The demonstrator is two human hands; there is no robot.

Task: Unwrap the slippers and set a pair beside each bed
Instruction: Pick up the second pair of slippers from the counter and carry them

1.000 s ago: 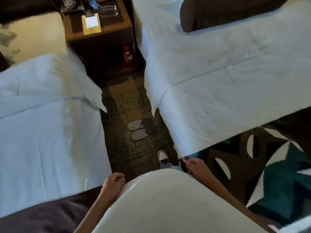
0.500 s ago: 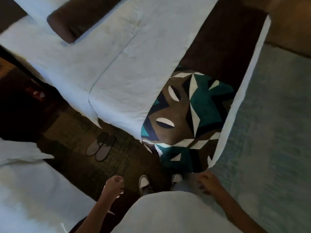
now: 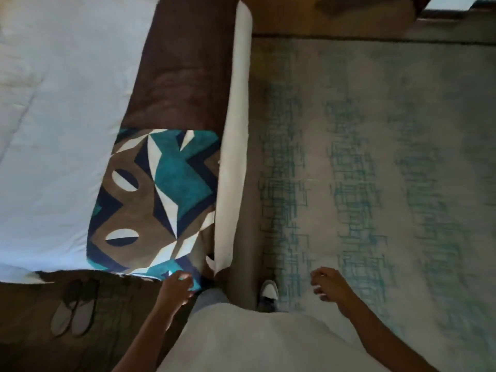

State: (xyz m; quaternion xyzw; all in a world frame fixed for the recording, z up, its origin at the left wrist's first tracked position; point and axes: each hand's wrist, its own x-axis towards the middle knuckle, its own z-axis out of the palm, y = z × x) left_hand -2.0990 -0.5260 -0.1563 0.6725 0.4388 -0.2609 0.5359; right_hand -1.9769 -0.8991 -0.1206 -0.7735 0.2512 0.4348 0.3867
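Note:
A pair of grey slippers (image 3: 73, 310) lies side by side on the dark carpet at the lower left, just below the edge of the white bed (image 3: 53, 130). My left hand (image 3: 175, 288) hangs by the bed's corner with fingers loosely curled and holds nothing. My right hand (image 3: 328, 287) hangs over the pale carpet, fingers relaxed, also holding nothing. Neither hand touches the slippers.
A brown and teal patterned runner (image 3: 161, 194) crosses the foot of the bed. To the right spreads a pale carpet with teal hatching (image 3: 375, 183). My shoe (image 3: 268, 294) stands beside the bed's corner. A dark skirting line runs along the top.
The view has swung right, from the aisle between two beds to the foot of the right bed. The slippers have slid to the lower left of the view. Both hands stay empty.

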